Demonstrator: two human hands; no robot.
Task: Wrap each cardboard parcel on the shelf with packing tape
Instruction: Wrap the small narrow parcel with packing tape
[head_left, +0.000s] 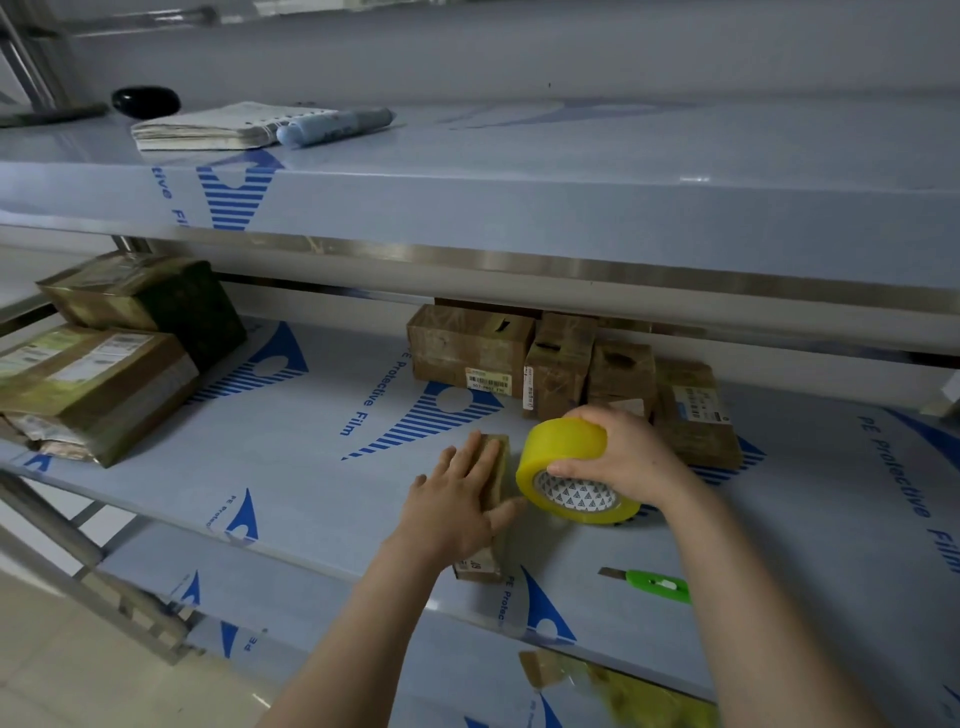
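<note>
A small cardboard parcel (497, 462) lies on the middle shelf (311, 467) near its front edge. My left hand (457, 504) lies flat on top of it, fingers straight, pressing it down. Just right of the parcel my right hand (623, 457) grips a yellow roll of packing tape (566, 452), thumb at the core, the roll tilted and touching the shelf. Several more cardboard parcels (561, 364) stand in a row at the back of the same shelf. Two larger taped parcels (104, 379) are stacked at the left.
A green utility knife (657, 584) lies on the shelf's front right. On the upper shelf (571, 171) sit a stack of papers (218, 127), a blue marker (337, 127) and a black object (145, 101). More parcels (613, 686) show on the shelf below.
</note>
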